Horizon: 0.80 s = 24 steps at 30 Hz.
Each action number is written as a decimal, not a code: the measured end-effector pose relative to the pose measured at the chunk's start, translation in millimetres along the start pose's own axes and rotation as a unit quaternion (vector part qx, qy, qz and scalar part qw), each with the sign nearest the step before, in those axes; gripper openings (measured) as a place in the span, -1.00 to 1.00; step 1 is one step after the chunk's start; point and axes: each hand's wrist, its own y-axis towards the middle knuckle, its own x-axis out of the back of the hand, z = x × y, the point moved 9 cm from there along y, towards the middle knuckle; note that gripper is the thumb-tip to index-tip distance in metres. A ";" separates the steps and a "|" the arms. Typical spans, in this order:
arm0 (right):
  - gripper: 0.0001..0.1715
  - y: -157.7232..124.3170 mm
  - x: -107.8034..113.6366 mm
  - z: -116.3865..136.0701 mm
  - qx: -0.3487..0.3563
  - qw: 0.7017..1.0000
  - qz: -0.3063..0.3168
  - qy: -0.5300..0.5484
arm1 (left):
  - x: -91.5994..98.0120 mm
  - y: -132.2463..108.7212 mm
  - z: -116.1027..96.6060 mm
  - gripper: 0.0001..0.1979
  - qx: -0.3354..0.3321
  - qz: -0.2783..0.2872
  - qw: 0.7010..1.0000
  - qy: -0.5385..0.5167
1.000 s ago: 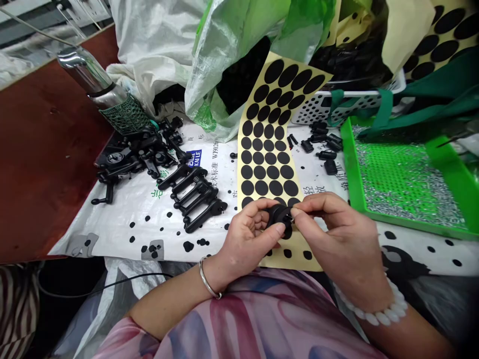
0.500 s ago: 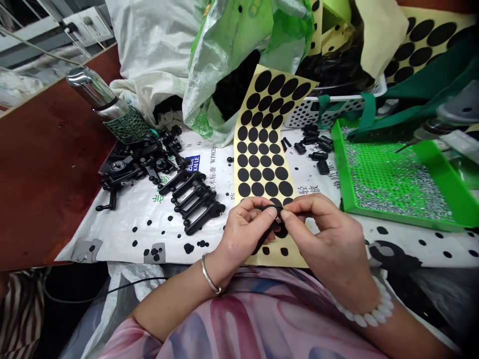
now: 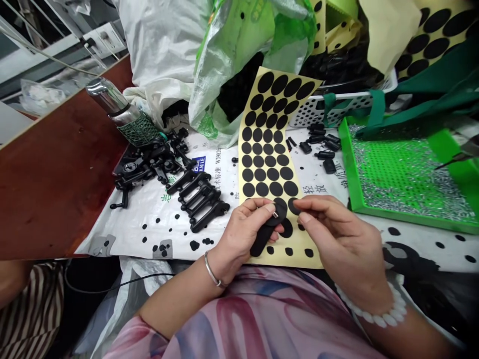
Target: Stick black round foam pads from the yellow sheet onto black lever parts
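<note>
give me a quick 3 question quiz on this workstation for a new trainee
1. What does the left hand hold?
A a steel bottle
B a black part
C a white basket

2. True or false: the green tray holds small metal pieces.

3. What colour are the discs on the sticker sheet?

Key: 1 B; 2 true; 3 black
</note>
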 end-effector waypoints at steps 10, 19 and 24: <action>-0.83 8.6 -7.1 10.2 0.092 0.995 0.022 -0.015 | 1.1 1.9 1.2 -0.63 0.002 0.001 1.000 -0.014; -0.74 -2.1 -13.7 35.5 0.229 0.964 0.005 -0.134 | 2.4 -0.7 -3.5 -0.60 -0.033 -0.015 0.999 -0.005; -0.92 4.5 -10.7 26.9 0.154 0.981 0.002 -0.119 | 1.7 -2.2 -7.0 -0.56 -0.051 -0.027 0.998 0.009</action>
